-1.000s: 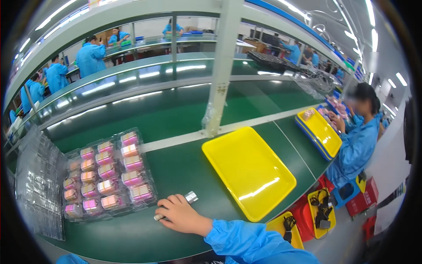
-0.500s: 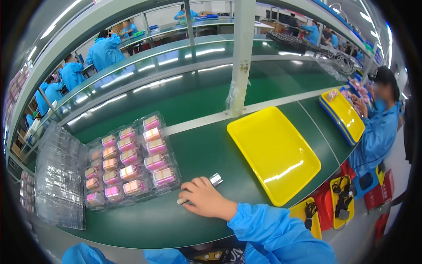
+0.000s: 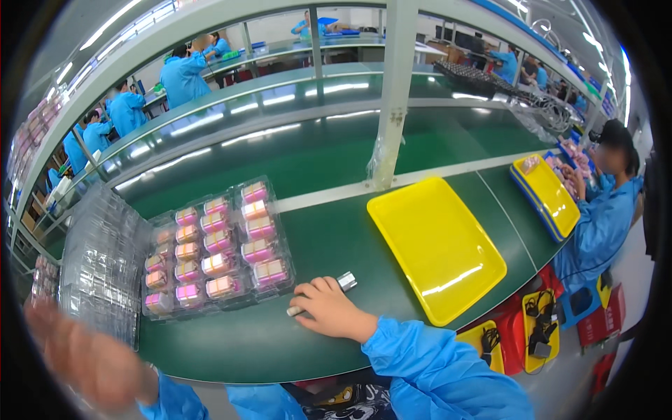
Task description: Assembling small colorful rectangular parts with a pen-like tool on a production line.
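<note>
My right hand (image 3: 327, 306) rests on the green tabletop with its fingers curled over a small rod-like thing (image 3: 346, 281). Its shiny silver end sticks out past the fingers, and a pale grey end shows by the thumb side; the palm hides the middle. At the far lower left is my left hand (image 3: 91, 357), raised and smeared by motion, near the stack of clear plastic trays (image 3: 98, 259). Between the hands lies a clear blister tray (image 3: 245, 297) filled with rows of small pink-and-cream blocks (image 3: 217, 241), each with a yellowish band.
A large yellow tray (image 3: 437, 248) lies right of my right hand. Farther right, a co-worker (image 3: 605, 210) in blue sits by stacked yellow and blue trays (image 3: 549, 192). A white post (image 3: 393, 105) rises at the bench's back rail. Yellow bins with black cables (image 3: 539, 325) stand below the right edge.
My left hand has come into view at the lower left. The view has shifted slightly; my right hand stays on the rod-like thing at the same place on the table.
</note>
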### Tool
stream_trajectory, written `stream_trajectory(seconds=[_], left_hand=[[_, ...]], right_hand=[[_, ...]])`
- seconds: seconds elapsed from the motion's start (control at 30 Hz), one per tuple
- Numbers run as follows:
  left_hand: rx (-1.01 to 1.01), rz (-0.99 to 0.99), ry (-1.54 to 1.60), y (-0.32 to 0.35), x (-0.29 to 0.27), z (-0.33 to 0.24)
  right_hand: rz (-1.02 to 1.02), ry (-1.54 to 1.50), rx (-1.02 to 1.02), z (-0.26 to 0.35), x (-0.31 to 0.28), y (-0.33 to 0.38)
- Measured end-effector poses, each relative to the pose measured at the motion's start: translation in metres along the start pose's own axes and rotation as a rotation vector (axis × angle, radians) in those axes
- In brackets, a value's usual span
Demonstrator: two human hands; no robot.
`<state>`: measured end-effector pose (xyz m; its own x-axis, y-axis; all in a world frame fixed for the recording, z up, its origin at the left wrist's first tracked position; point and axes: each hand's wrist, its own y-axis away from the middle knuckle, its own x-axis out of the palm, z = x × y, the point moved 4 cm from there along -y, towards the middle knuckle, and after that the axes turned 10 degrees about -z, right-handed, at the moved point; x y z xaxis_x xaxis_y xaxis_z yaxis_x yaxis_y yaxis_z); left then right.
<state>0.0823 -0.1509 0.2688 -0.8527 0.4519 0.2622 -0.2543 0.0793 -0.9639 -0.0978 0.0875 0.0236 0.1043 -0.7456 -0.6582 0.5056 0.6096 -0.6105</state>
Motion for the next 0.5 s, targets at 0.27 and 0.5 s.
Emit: stream_trajectory(seconds=[0.27, 0.5], left_hand=[[-0.542, 0.816, -0.830, 0.205, -0.081, 0.158], [-0.715, 0.849, -0.827, 0.220, -0.079, 0.157]], right_hand=[[0.026, 0.020, 0.032, -0.004, -0.002, 0.003], [0.050, 0.010, 0.045, -0.004, -0.004, 0.004]])
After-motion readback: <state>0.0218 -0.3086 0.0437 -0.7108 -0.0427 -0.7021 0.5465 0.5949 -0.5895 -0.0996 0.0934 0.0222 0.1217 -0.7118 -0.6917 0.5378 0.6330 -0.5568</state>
